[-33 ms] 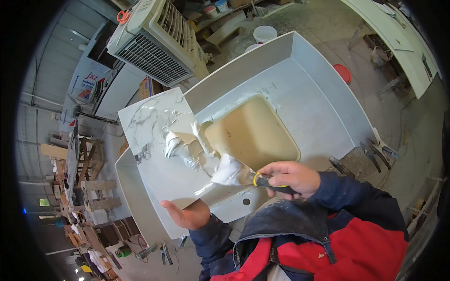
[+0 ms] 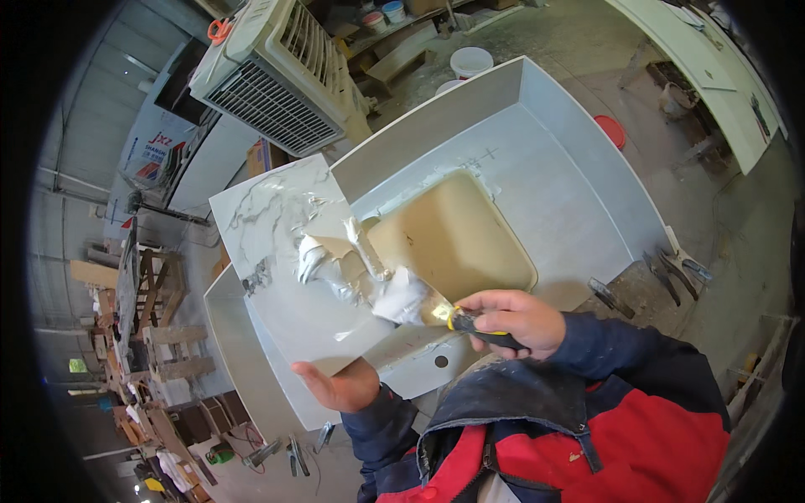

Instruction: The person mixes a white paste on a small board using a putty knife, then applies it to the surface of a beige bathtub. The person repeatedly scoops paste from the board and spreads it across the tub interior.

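My left hand (image 2: 340, 387) holds a white marble-patterned slab (image 2: 272, 210) from underneath at its near edge, palm up. Smears and lumps of white putty (image 2: 335, 264) lie on the slab. My right hand (image 2: 516, 318) is shut on the yellow-and-black handle of a putty knife (image 2: 457, 320). Its blade carries a lump of white putty (image 2: 401, 298) at the slab's right edge. Below them lies a white countertop (image 2: 570, 193) with raised back walls and a beige sink basin (image 2: 453, 235) set into it.
A large white air cooler (image 2: 277, 75) stands at the back left. A white bucket (image 2: 471, 60) and a red lid (image 2: 610, 130) lie on the floor beyond the countertop. Pliers and hand tools (image 2: 671, 268) rest at the right; wooden stools (image 2: 159, 335) stand left.
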{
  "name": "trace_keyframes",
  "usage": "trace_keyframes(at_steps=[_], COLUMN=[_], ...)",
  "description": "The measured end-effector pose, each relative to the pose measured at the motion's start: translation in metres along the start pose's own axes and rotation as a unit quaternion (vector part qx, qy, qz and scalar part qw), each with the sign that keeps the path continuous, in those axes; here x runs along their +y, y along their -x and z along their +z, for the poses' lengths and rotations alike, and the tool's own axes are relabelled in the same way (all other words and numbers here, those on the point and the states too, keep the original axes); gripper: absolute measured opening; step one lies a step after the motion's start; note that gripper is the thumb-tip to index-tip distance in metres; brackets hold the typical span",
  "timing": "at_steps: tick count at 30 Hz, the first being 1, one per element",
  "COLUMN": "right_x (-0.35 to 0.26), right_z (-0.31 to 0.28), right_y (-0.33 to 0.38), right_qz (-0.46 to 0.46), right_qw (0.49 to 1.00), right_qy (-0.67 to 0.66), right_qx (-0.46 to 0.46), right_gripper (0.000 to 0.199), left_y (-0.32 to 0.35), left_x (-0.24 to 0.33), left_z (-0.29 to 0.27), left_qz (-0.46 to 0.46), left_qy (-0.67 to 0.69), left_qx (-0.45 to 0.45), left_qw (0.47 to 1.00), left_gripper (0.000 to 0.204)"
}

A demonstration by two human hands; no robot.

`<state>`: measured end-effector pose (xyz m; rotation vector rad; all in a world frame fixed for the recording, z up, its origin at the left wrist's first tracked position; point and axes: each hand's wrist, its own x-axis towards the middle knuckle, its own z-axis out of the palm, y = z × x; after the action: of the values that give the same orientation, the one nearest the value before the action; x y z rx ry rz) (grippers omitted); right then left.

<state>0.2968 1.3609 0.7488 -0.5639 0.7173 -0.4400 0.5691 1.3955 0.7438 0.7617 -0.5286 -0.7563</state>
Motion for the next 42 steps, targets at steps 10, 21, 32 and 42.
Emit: trace_keyframes(at_steps=[10, 21, 32, 42], right_x=[-0.051, -0.095, 0.025, 0.01], right_z=[0.013, 0.078, 0.04, 0.001], right_y=[-0.037, -0.065, -0.067, -0.027], right_qz=[-0.051, -0.142, -0.425, -0.362], right_qw=[0.982, 0.841, 0.7, 0.723], right_qy=[0.18, 0.52, 0.553, 0.543], right_qx=[0.036, -0.056, 0.153, 0.229], right_gripper=[0.043, 0.039, 0.045, 0.044], left_y=[-0.025, -0.052, -0.048, -0.041], left_x=[0.058, 0.057, 0.035, 0.029], left_z=[-0.09, -0.095, -0.068, -0.053], left_qz=[-0.098, -0.249, -0.245, -0.236], left_qy=[-0.07, -0.021, 0.231, 0.221], left_qx=[-0.102, -0.116, -0.037, -0.012], left_qw=[0.987, 0.961, 0.941, 0.946], left_gripper=[0.061, 0.061, 0.068, 0.065])
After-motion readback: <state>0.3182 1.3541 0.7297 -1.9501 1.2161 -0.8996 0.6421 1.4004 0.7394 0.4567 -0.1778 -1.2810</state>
